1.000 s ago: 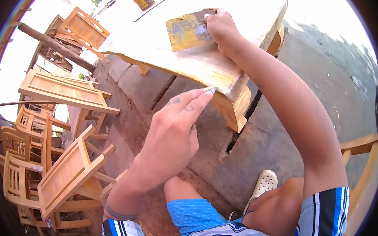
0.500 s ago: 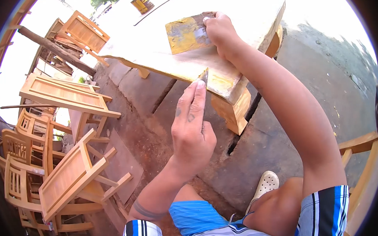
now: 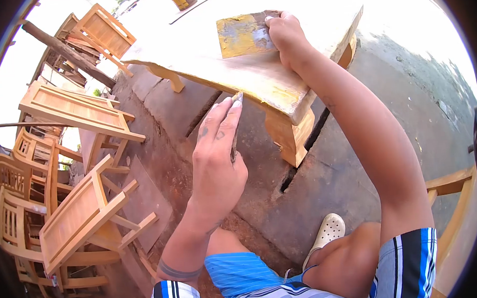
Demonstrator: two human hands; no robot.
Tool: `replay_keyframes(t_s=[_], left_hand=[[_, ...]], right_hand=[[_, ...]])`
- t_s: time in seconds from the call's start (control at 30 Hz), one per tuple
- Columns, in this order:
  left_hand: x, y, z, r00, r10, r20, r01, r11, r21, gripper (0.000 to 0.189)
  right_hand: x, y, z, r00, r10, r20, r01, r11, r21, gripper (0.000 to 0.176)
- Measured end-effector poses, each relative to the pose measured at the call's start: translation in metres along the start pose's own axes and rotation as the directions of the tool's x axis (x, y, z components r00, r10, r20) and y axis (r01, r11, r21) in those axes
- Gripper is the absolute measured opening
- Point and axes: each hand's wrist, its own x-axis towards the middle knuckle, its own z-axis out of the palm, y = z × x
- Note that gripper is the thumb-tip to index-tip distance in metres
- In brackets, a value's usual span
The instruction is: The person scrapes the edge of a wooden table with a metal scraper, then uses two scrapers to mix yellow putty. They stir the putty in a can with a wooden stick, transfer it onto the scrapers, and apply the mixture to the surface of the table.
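The left hand [image 3: 215,163] has hold of a thin blade [image 3: 239,98]. Its fingers are long and close together, laid along the blade, so the grip is nearly closed. The tip points up at the near edge of the table [image 3: 259,86]. It is hard to be sure if the tip touches the wood or stops just beside it.

The right hand [image 3: 289,33] is closed on one end of a flat board [image 3: 243,38], with the thumb on top. The board is over the table top, and yellow and grey paste [image 3: 235,33] is spread on its face. More yellow stuff [image 3: 281,98] lies on the near corner of the table, above a wood leg [image 3: 289,135].

For good work with the blade, the straight fingers should press softly and evenly, with the blade leaned low. A steep tip could dig into the wood. A small dab on the blade is best, since a big one could drip off the edge. The board works best held level and near the blade, so the reach is short. The right arm should not brush the wet-looking corner.
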Motion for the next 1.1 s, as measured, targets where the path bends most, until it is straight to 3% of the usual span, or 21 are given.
replay_keyframes(t_s=[0.13, 0.17, 0.23, 0.3, 0.37, 0.47, 0.57, 0.7, 0.77, 0.83, 0.87, 0.97, 1.03, 1.1], left_hand=[[-0.008, 0.029, 0.031, 0.998, 0.046, 0.035, -0.045, 0.998, -0.034, 0.07], [-0.013, 0.038, 0.023, 0.994, 0.065, 0.089, -0.045, 0.977, -0.207, 0.069], [-0.018, 0.04, 0.016, 0.989, 0.08, 0.127, -0.036, 0.948, -0.315, 0.068], [-0.007, 0.028, 0.011, 0.997, -0.068, -0.023, 0.063, 0.984, -0.168, 0.068], [0.001, 0.02, 0.016, 0.999, -0.006, -0.047, 0.005, 1.0, -0.029, 0.065], [0.003, 0.034, 0.034, 0.997, 0.07, 0.015, -0.071, 0.99, 0.126, 0.06], [-0.001, 0.051, -0.005, 0.937, 0.111, 0.331, -0.026, 0.968, -0.25, 0.06], [0.028, 0.032, -0.017, 0.981, -0.091, 0.173, 0.082, 0.995, 0.061, 0.06], [0.03, 0.036, 0.004, 0.966, -0.16, 0.205, 0.148, 0.986, 0.077, 0.062], [0.03, 0.064, -0.008, 0.941, -0.062, 0.334, 0.057, 0.998, 0.023, 0.063], [0.033, 0.07, -0.02, 0.887, -0.02, 0.462, 0.126, 0.972, -0.199, 0.064], [0.058, 0.069, -0.053, 0.895, -0.275, 0.352, 0.372, 0.895, -0.246, 0.065], [0.068, 0.055, -0.071, 0.815, -0.544, 0.201, 0.577, 0.727, -0.373, 0.059], [0.073, 0.049, -0.07, 0.826, -0.541, 0.158, 0.557, 0.74, -0.378, 0.061]], right_hand=[[0.001, 0.0, 0.0, 0.999, -0.035, 0.009, 0.035, 0.999, 0.014, 0.044], [-0.001, -0.003, 0.0, 1.0, -0.01, -0.004, 0.011, 1.0, 0.015, 0.04], [-0.003, -0.006, 0.001, 0.998, 0.047, -0.028, -0.047, 0.999, 0.007, 0.032], [-0.007, -0.006, 0.002, 0.999, 0.043, -0.033, -0.043, 0.999, 0.006, 0.032], [-0.009, -0.011, 0.001, 0.998, 0.043, -0.035, -0.044, 0.999, -0.012, 0.031], [-0.016, -0.016, 0.004, 0.995, 0.096, -0.014, -0.097, 0.995, -0.022, 0.03], [-0.017, -0.019, 0.0, 0.989, 0.148, 0.009, -0.148, 0.989, 0.02, 0.028], [-0.017, -0.027, -0.014, 0.973, 0.2, 0.116, -0.213, 0.97, 0.114, 0.027], [-0.018, -0.033, -0.02, 0.959, 0.208, 0.192, -0.241, 0.956, 0.168, 0.026], [-0.015, -0.03, -0.027, 0.945, 0.203, 0.258, -0.26, 0.942, 0.212, 0.025], [-0.015, -0.036, -0.032, 0.927, 0.214, 0.308, -0.273, 0.948, 0.163, 0.026], [-0.014, -0.039, -0.046, 0.875, 0.174, 0.451, -0.283, 0.941, 0.186, 0.028], [-0.018, -0.039, -0.049, 0.858, 0.179, 0.481, -0.322, 0.917, 0.233, 0.027], [-0.028, -0.042, -0.051, 0.84, 0.199, 0.505, -0.381, 0.879, 0.287, 0.026]])
